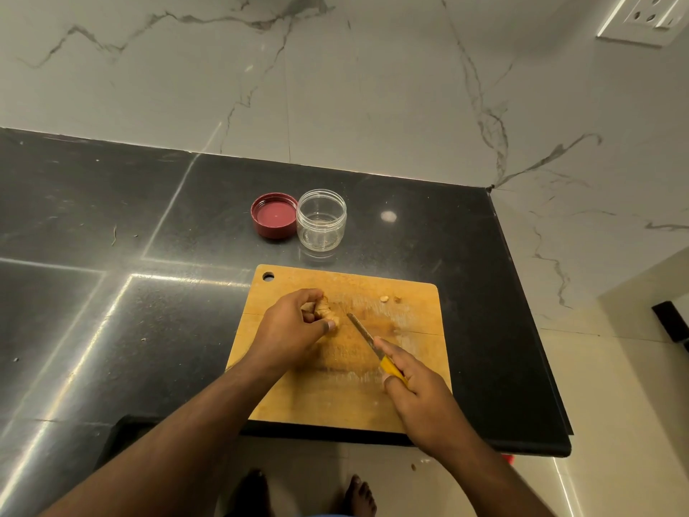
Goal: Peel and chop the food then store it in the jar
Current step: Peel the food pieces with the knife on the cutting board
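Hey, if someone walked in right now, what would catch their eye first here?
Probably the two hands over the wooden board at the counter's near edge: the left hand grips a piece of ginger, and the right hand holds a yellow-handled knife pointing at it. Behind the board stand an open empty jar and its red lid, upturned.

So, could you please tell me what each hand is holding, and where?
Left hand grips the ginger piece; right hand holds the knife by its yellow handle.
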The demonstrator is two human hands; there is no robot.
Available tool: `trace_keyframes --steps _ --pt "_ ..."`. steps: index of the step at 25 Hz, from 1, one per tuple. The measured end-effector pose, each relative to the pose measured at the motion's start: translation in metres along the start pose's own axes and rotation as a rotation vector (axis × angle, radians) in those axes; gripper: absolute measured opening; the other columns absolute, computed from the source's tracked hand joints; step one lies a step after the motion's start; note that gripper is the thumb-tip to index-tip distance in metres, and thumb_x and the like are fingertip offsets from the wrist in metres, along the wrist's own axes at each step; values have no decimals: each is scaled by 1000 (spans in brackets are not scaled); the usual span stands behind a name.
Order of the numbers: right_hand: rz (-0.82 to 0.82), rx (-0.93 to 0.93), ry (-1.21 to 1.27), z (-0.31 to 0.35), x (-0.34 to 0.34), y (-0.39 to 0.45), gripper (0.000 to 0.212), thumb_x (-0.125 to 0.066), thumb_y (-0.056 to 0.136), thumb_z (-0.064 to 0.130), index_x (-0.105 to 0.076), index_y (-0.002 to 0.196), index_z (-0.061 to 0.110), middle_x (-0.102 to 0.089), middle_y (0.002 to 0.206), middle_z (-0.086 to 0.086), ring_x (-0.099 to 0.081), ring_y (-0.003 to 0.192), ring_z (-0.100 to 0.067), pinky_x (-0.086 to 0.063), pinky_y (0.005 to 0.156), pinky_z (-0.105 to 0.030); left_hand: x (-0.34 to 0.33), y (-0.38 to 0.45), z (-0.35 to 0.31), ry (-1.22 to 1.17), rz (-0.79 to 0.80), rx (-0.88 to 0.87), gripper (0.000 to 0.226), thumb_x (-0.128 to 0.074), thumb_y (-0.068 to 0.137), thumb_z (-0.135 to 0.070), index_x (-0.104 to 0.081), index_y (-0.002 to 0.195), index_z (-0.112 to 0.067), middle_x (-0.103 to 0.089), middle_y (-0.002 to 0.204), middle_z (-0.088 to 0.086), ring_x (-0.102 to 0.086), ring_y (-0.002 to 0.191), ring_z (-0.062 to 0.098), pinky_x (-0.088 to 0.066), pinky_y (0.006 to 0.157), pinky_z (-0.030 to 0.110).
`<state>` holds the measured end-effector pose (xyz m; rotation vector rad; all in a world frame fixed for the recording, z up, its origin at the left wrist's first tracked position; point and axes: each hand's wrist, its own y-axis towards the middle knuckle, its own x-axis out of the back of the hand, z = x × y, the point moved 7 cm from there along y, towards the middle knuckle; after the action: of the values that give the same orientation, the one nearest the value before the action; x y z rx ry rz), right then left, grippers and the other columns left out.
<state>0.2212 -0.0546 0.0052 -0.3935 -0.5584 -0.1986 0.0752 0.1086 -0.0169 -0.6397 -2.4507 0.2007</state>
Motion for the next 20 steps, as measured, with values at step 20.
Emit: trace_keyframes --steps 20 --pt "20 -207 142 56 -21 34 57 -41 100 12 -32 152 33 -32 157 8 -47 110 1 -39 84 -20 -2 0 0 35 -3 -83 60 -77 84 -18 -55 138 -33 -62 125 -13 -66 82 3 -52 69 15"
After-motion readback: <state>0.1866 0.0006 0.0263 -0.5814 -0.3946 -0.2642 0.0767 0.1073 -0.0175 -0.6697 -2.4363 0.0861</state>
